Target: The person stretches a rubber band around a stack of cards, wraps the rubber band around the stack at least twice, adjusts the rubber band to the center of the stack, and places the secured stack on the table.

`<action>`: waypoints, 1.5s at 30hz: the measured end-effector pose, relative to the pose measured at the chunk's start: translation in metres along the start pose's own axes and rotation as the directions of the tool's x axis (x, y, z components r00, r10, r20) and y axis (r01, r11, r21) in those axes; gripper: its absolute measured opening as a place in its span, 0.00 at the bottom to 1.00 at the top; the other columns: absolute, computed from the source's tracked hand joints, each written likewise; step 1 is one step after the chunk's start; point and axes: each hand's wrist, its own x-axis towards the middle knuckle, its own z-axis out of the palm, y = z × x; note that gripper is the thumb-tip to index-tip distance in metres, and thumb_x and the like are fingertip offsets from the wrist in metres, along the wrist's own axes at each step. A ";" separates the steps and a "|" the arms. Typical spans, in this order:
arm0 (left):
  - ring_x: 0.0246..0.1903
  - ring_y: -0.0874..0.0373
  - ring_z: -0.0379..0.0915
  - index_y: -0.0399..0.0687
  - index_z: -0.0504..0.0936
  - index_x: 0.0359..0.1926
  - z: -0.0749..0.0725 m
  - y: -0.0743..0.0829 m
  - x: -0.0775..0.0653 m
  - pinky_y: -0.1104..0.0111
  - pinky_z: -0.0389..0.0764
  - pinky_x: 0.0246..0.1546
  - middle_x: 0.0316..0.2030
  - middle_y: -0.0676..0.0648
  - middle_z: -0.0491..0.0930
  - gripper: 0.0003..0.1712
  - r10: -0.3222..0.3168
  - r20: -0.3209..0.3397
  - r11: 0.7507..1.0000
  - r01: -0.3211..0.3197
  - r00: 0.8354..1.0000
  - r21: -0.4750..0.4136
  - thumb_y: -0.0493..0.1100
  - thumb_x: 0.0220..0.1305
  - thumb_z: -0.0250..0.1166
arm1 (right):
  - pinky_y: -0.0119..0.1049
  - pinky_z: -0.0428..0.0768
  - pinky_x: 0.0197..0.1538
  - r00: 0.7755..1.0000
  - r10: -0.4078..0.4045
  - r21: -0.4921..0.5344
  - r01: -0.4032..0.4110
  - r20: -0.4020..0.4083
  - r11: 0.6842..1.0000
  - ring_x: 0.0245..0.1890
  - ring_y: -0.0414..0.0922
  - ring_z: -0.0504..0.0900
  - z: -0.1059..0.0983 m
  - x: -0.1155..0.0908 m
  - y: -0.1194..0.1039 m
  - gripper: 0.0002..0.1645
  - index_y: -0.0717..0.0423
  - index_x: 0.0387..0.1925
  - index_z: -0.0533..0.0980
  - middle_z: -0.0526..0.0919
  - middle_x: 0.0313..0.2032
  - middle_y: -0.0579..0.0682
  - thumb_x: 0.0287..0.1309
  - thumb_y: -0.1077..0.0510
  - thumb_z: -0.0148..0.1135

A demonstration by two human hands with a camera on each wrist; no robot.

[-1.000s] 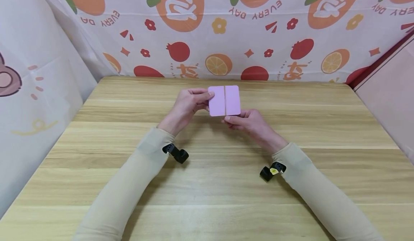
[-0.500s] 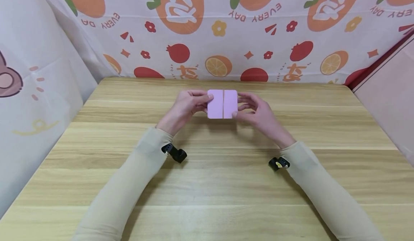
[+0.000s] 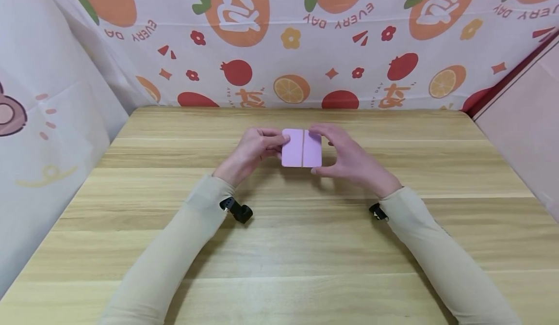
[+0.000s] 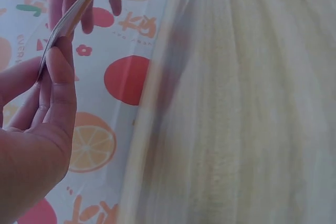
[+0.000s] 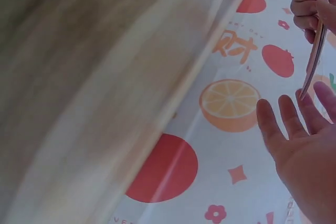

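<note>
A thin, pink, square booklet (image 3: 293,156) with rounded corners and a tan vertical line down its middle is held up above the table. My left hand (image 3: 250,154) pinches its left edge, thumb on the face towards me and fingers behind. Seen edge-on in the left wrist view, the booklet (image 4: 73,17) shows several thin layers. My right hand (image 3: 349,157) spreads around the right side, fingertips by the top edge and thumb by the bottom corner. In the right wrist view that right hand (image 5: 310,161) has its fingers extended, one fingertip at the booklet's edge (image 5: 316,51).
The wooden table (image 3: 279,252) spreads beneath both arms. A white curtain (image 3: 170,5) printed with fruit hangs behind its far edge. A white cloth (image 3: 48,92) hangs at the left, and a pale panel (image 3: 528,111) stands at the right.
My right hand has moved from beneath the booklet's lower right corner to its right side and spread its fingers. The booklet, still in my left hand, has come slightly lower.
</note>
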 end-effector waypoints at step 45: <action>0.57 0.54 0.70 0.54 0.79 0.52 -0.001 0.005 -0.012 0.59 0.72 0.58 0.57 0.51 0.75 0.31 0.231 0.464 0.158 -0.503 0.855 0.850 0.52 0.47 0.79 | 0.48 0.67 0.67 0.968 0.230 -0.160 -0.212 0.104 0.964 0.67 0.50 0.63 0.006 -0.003 -0.014 0.42 0.55 0.65 0.69 0.64 0.68 0.52 0.49 0.55 0.78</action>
